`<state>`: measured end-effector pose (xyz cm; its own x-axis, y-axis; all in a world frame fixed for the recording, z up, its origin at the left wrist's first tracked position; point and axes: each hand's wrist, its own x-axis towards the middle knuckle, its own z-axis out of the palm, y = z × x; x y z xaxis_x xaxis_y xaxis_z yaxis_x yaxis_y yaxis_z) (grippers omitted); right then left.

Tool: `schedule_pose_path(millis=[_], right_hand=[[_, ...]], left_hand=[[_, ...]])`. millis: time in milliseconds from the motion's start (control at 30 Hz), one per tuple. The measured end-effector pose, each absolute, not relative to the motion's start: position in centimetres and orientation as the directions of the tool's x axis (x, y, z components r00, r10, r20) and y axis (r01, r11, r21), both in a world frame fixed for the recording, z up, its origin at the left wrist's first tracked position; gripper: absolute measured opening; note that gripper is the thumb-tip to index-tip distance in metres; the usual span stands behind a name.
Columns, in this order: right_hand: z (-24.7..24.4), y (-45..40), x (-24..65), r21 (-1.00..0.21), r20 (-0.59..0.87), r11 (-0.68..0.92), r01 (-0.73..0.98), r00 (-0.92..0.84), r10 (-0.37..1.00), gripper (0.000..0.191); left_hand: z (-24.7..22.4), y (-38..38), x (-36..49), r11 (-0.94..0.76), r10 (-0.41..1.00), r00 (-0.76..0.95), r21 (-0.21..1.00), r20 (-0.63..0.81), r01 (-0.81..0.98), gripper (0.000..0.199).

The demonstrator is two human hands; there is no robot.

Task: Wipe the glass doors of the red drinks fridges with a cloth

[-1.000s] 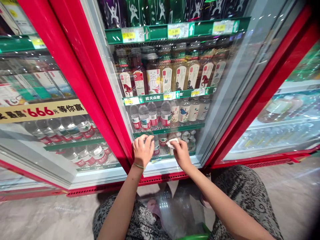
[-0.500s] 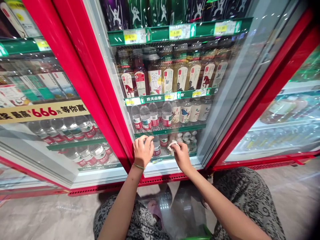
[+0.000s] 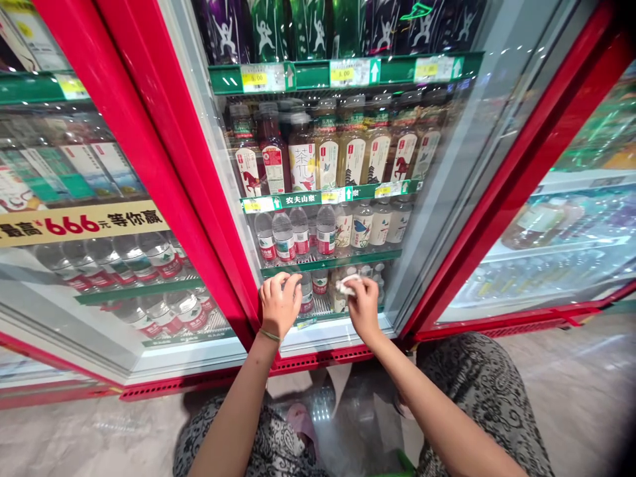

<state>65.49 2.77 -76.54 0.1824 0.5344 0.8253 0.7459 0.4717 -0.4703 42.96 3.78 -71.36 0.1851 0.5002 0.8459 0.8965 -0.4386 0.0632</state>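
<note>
My left hand (image 3: 279, 303) lies with its fingers apart, by the lower left of a drinks cooler's glass door, beside the red door frame (image 3: 218, 265). A thin band circles that wrist. To its right, my right hand (image 3: 365, 308) pinches a crumpled white tissue (image 3: 348, 285) in front of the glass, low on the door. Whether the tissue touches the glass I cannot tell. Behind the hands, bottles of water (image 3: 305, 301) stand on the lowest shelf, partly hidden by my fingers. Above them runs a green shelf edge (image 3: 332, 263).
Higher shelves hold tea bottles (image 3: 328, 152) and dark and green bottles (image 3: 318, 30) over price tags. Neighbouring cooler doors stand left and right, one with a yellow banner (image 3: 79, 224). My patterned knees (image 3: 477, 397) flank my arms above the grey floor (image 3: 571, 384).
The view has shifted slightly, so the cooler appears a little further left. My right hand has moved a little to the right relative to the door, still with the tissue. My left hand stays by the frame.
</note>
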Motion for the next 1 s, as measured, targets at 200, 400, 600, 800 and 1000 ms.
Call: schedule_pose_path(millis=[200, 400, 600, 800, 1000], right_hand=[[-72.9, 3.7, 64.5, -0.484, 0.796, 0.505, 0.715, 0.12, 0.593, 0.048], [-75.5, 2.5, 67.8, -0.374, 0.753, 0.572, 0.73, -0.121, 0.647, 0.028], [-73.0, 3.4, 70.6, -0.534, 0.82, 0.437, 0.724, 0.316, 0.478, 0.047], [-73.3, 1.1, 72.6, -0.274, 0.763, 0.64, 0.718, -0.242, 0.599, 0.032], [-73.7, 0.7, 79.1, -0.445, 0.807, 0.441, 0.779, 0.135, 0.575, 0.023]], left_hand=[[-71.3, 3.9, 43.5, -0.399, 0.512, 0.178, 0.049, 0.84, 0.916, 0.02], [-70.7, 2.9, 44.7, -0.358, 0.564, 0.134, 0.096, 0.815, 0.929, 0.019], [-68.9, 1.5, 47.0, -0.362, 0.66, 0.202, 0.07, 0.723, 0.93, 0.024], [-65.5, 1.1, 48.5, -0.392, 0.648, 0.304, -0.037, 0.699, 0.919, 0.034], [-65.5, 1.2, 48.0, -0.356, 0.729, 0.282, -0.005, 0.623, 0.934, 0.029]])
